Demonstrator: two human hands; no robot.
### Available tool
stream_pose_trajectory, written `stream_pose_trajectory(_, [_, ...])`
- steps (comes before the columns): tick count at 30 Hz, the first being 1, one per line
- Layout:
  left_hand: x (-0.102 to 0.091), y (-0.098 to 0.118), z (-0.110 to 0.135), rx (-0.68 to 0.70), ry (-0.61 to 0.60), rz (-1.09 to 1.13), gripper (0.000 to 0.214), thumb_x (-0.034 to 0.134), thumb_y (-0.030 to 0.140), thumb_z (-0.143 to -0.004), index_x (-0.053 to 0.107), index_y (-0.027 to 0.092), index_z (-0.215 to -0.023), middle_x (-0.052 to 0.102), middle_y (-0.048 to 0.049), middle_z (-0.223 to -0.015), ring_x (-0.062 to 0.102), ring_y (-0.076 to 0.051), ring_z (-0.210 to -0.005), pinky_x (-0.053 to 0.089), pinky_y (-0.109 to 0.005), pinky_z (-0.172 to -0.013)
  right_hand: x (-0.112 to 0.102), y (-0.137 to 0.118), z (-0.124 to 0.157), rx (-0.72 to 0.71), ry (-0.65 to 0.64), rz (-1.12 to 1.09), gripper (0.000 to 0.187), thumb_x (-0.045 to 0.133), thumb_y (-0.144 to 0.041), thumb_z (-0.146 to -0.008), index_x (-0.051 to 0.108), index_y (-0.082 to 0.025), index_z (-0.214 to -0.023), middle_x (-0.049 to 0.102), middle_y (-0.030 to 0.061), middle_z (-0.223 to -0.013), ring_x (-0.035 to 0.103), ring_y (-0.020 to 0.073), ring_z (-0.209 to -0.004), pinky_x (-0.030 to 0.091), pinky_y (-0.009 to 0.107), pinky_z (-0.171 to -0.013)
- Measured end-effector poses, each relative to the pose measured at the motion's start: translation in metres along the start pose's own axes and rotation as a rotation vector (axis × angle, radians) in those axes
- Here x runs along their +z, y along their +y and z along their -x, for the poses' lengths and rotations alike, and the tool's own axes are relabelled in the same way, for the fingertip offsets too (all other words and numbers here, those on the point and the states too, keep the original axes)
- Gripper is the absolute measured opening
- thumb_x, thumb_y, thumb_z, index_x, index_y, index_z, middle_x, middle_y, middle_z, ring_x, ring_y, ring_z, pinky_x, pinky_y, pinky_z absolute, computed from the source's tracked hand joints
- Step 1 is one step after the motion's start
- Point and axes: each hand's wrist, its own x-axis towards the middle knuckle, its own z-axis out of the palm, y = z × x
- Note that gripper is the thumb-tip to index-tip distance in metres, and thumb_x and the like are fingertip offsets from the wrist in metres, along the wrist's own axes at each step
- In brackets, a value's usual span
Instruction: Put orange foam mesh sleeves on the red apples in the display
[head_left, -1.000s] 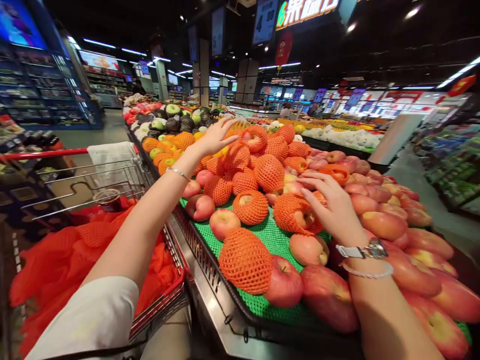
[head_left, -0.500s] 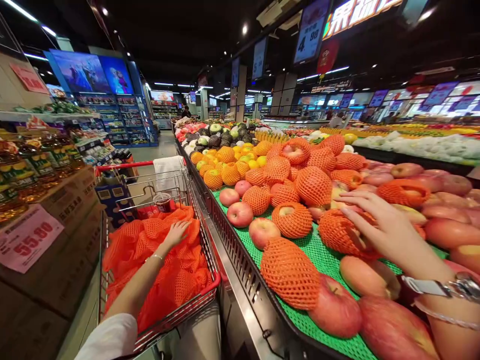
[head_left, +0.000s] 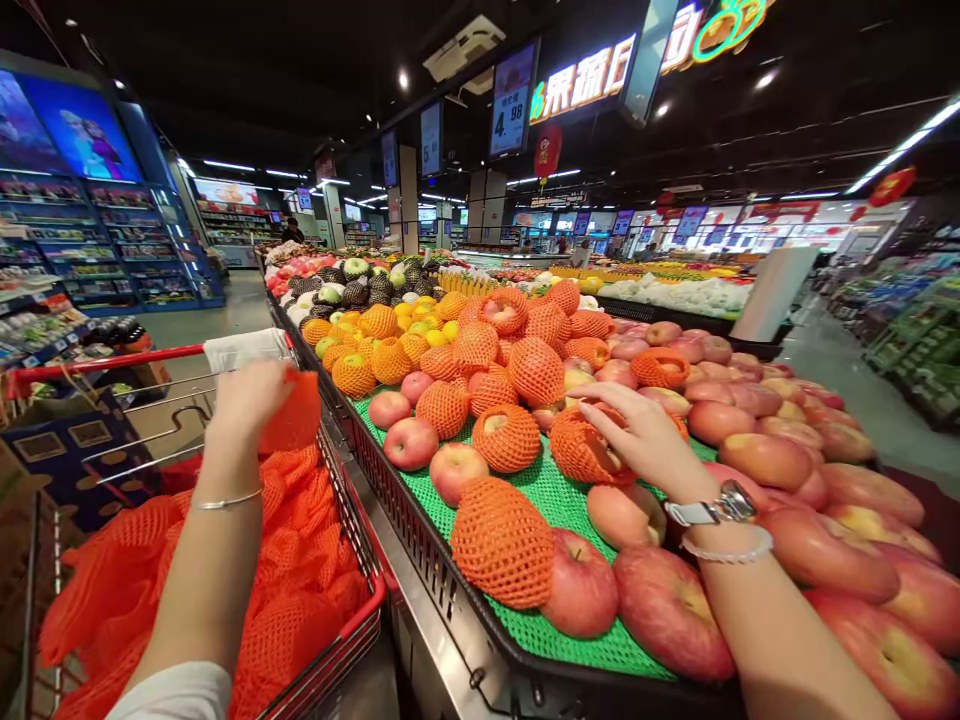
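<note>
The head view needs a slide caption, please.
Left hand holding orange netting above the cart, right hand on a netted fruit.

One shopping cart (head_left: 365, 608), two bracelets (head_left: 724, 556)

A black ceiling (head_left: 262, 80) with strip lights (head_left: 904, 147) spans the shop. Off the left edge of the surface (head_left: 585, 655), grey floor (head_left: 244, 303) runs to blue shelving (head_left: 82, 240) below bright screens (head_left: 90, 135). Past its far edge rise pale pillars (head_left: 487, 210); price boards (head_left: 514, 105) and a lit sign (head_left: 592, 80) hang overhead. Shelves (head_left: 919, 320) off the right edge are blurred.
</note>
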Motion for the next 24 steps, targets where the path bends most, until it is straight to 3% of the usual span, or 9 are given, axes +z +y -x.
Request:
stream_pose_trajectory(3, [-0.071,0.053,0.022,0.4,0.506,0.246,0.022,0.054,0.038,-0.082,0.07,0.028,-0.093,0.062,-0.0063,-0.084,0.059,-0.024,-0.074,0.05,-0.04,-0.071,-0.001,-0.003,0.0,-0.017,0.036,-0.02,0.024,0.049,-0.034,-0.096,0.068,-0.022,-0.105,0.073,0.0076,-0.108,0.067,0.025,-0.103,0.053,0.045,-0.092])
stream_pose_trajectory(5, [-0.103,0.11,0.043,0.668,0.665,0.442,0.018,0.053,0.034,-0.085,0.069,0.026,-0.091,0.06,-0.0055,-0.085,0.057,-0.023,-0.077,0.049,-0.038,-0.074,-0.001,-0.004,0.0,-0.047,0.134,-0.05,0.025,0.05,-0.033,-0.095,0.066,-0.023,-0.112,0.071,0.0086,-0.114,0.065,0.0255,-0.11,0.051,0.047,-0.097])
stream_pose_trajectory(7, [-0.122,0.172,0.061,0.918,0.661,0.603,0.012,0.056,0.029,-0.086,0.066,0.023,-0.088,0.059,-0.0053,-0.086,0.057,-0.023,-0.084,0.048,-0.037,-0.076,-0.001,-0.005,0.001,-0.076,0.316,-0.078,0.031,0.052,-0.031,-0.094,0.062,-0.024,-0.122,0.066,0.0103,-0.123,0.061,0.0267,-0.117,0.049,0.05,-0.102])
stream_pose_trajectory(9, [-0.128,0.228,0.074,1.107,0.56,0.748,0.009,0.059,0.029,-0.087,0.063,0.022,-0.084,0.057,-0.0053,-0.085,0.057,-0.023,-0.084,0.047,-0.038,-0.078,-0.004,-0.005,0.002,-0.1,0.498,-0.095,0.039,0.055,-0.029,-0.092,0.057,-0.026,-0.131,0.061,0.0109,-0.13,0.057,0.028,-0.122,0.048,0.053,-0.104])
stream_pose_trajectory(11, [-0.124,0.272,0.083,1.204,0.453,0.914,0.011,0.061,0.031,-0.088,0.06,0.022,-0.082,0.057,-0.0061,-0.088,0.056,-0.023,-0.084,0.048,-0.038,-0.078,-0.009,-0.004,0.004,-0.132,0.608,-0.08,0.042,0.056,-0.028,-0.092,0.055,-0.028,-0.134,0.058,0.0104,-0.135,0.054,0.0292,-0.127,0.044,0.055,-0.108])
stream_pose_trajectory(13, [-0.11,0.302,0.086,1.241,0.425,1.065,0.012,0.061,0.03,-0.089,0.058,0.022,-0.08,0.058,-0.0072,-0.092,0.056,-0.023,-0.088,0.048,-0.038,-0.081,-0.014,-0.002,0.004,-0.153,0.638,-0.055,0.043,0.055,-0.028,-0.091,0.055,-0.028,-0.135,0.057,0.0106,-0.136,0.052,0.0299,-0.13,0.039,0.057,-0.112])
stream_pose_trajectory(16, [-0.084,0.321,0.082,1.274,0.375,1.21,0.014,0.056,0.032,-0.093,0.059,0.021,-0.085,0.061,-0.0067,-0.092,0.057,-0.022,-0.089,0.047,-0.037,-0.084,-0.019,-0.001,0.003,-0.093,0.651,-0.006,0.048,0.059,-0.031,-0.089,0.052,-0.025,-0.136,0.057,0.0126,-0.135,0.055,0.0299,-0.125,0.042,0.056,-0.109])
stream_pose_trajectory(20, [-0.062,0.314,0.069,1.251,0.225,1.29,0.02,0.063,0.039,-0.088,0.063,0.02,-0.083,0.066,-0.0036,-0.083,0.056,-0.02,-0.083,0.045,-0.036,-0.082,-0.016,0.002,-0.002,0.041,0.444,-0.077,0.039,0.064,-0.041,-0.086,0.059,-0.024,-0.121,0.065,0.0101,-0.123,0.059,0.0271,-0.117,0.045,0.049,-0.105])
stream_pose_trajectory(24, [-0.064,0.307,0.066,1.186,-0.095,1.546,0.026,0.069,0.043,-0.082,0.064,0.018,-0.078,0.066,-0.0011,-0.08,0.057,-0.015,-0.078,0.043,-0.032,-0.078,-0.007,0.004,-0.003,0.245,0.399,-0.41,0.032,0.068,-0.05,-0.077,0.061,-0.022,-0.09,0.066,0.0067,-0.105,0.063,0.0242,-0.098,0.052,0.042,-0.09])
